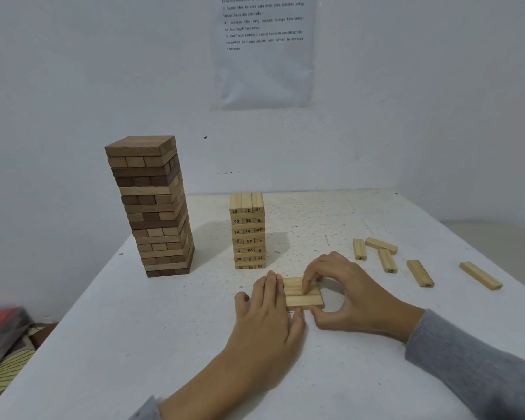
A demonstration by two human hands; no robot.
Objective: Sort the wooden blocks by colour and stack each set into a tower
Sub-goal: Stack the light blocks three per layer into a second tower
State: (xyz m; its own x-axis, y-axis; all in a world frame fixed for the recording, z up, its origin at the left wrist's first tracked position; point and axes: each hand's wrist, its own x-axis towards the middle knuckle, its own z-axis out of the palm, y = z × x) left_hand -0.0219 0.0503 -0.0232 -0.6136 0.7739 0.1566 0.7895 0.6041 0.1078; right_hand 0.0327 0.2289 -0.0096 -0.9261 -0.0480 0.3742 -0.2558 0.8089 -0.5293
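Three pale wooden blocks (303,294) lie flat in a row on the white desk (134,328), in front of a pale numbered tower (248,231). A taller brown wooden tower (155,207) stands to the left and five loose pale blocks (387,260) lie to the right. The left hand (265,316) presses straight fingers against the row's left ends, while the right hand (350,294) pinches its right side with curled fingers and thumb, hiding that end.

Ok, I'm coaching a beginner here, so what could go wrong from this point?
The row of three pale blocks, held between the left hand and right hand, could splay apart if lifted together. The pale tower stands just behind the hands, so a careless reach may knock it over.
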